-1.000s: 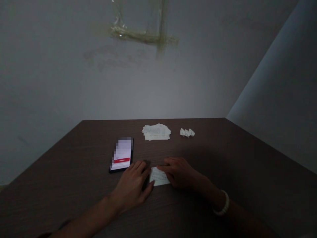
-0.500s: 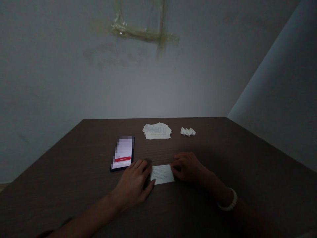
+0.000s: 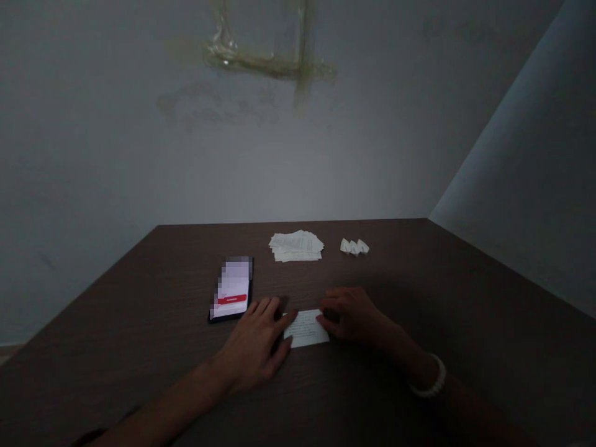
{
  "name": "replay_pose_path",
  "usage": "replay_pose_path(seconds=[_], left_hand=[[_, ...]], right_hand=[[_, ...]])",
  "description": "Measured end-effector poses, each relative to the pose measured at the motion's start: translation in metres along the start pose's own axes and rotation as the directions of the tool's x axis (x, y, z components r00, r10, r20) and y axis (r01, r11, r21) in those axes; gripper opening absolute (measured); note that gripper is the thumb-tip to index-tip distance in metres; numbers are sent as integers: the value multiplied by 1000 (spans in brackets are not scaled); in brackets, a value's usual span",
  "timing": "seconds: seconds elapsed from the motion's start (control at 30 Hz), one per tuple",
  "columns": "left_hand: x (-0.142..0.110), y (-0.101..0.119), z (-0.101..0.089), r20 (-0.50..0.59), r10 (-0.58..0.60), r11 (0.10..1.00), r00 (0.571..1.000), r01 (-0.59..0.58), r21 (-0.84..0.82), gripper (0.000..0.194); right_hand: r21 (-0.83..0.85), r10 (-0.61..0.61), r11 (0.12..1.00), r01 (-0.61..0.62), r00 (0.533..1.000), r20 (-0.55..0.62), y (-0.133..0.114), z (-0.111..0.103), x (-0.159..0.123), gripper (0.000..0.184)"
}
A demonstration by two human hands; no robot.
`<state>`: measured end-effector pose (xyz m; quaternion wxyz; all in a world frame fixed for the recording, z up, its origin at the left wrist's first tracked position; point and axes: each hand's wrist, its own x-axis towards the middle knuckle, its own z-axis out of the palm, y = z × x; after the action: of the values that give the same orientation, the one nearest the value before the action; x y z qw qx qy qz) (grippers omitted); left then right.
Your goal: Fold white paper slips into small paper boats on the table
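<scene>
A small slip of printed paper [image 3: 307, 332] lies flat on the dark brown table in front of me. My left hand [image 3: 258, 341] rests at its left side with the fingers apart. The index fingertip reaches over the slip's upper left part, and the thumb touches its left edge lower down. At the upper right corner, my right hand [image 3: 349, 313] has its fingers bent in, thumb and forefinger pinching the paper. The other fingers of that hand are curled and in shadow. A pale bracelet [image 3: 433, 379] circles the right wrist.
A phone [image 3: 231, 288] with a lit screen lies just beyond my left hand. Farther back is a loose stack of printed papers [image 3: 297, 246], with several small folded white papers [image 3: 354, 247] to its right. A wall stands behind the table [image 3: 139, 285].
My left index finger has stretched to the right, onto the top part of the slip. The right fingertips have shifted slightly left over the corner.
</scene>
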<state>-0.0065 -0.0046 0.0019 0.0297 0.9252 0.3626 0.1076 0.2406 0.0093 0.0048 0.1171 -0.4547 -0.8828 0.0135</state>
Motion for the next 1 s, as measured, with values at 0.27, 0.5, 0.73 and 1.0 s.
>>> replay_pose_path(seconds=[0.27,0.5,0.73,1.0], left_hand=[[0,0,-1,-12,-22,997,1000,21,-68,41],[-2,-3,4,-36,-29,992,999,24,-123,43],[-2,-2,2,-14,-50,987,999,47,-152,40],[-3,-3,4,-27,-57,983,998,51,-176,42]], right_hand=[[172,57,983,-60,998,25,-3,-1,2,32],[220,60,973,-68,997,45,-2,-1,3,34],[246,74,966,-83,996,47,-2,-2,3,35],[230,70,970,-74,997,28,-1,1,4,39]])
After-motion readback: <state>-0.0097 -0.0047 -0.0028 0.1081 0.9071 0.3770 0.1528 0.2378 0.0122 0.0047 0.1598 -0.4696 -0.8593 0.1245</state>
